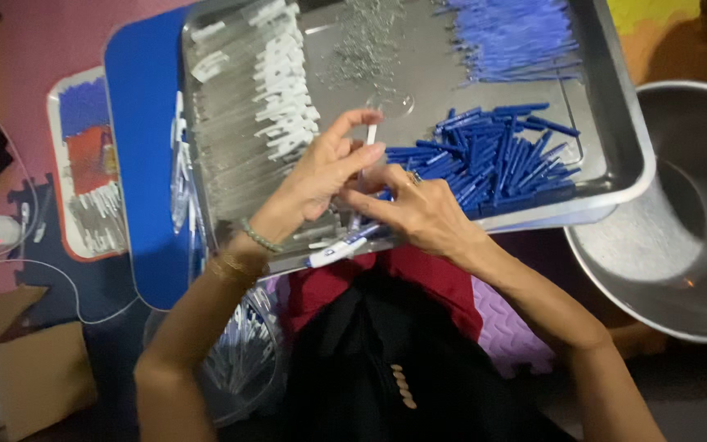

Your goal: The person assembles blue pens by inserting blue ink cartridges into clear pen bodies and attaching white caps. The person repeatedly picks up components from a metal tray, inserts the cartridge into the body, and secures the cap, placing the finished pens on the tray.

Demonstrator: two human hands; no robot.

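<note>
Left hand (325, 168) and right hand (415, 209) pinch one pen (345, 245); keep it straight; blue caps (493, 160) lie at two o'clock.

**Hands over a tray of pen parts**

A metal tray (615, 155) sits in front of the person. In it, clear barrels (247, 106) lie at left, caps (493, 160) at right, refills (517, 37) at far right, springs (366, 41) between. Both hands, left hand (321, 176) and right hand (415, 209), meet over its near edge. A metal bowl (681, 213) stands right of the tray.
</note>
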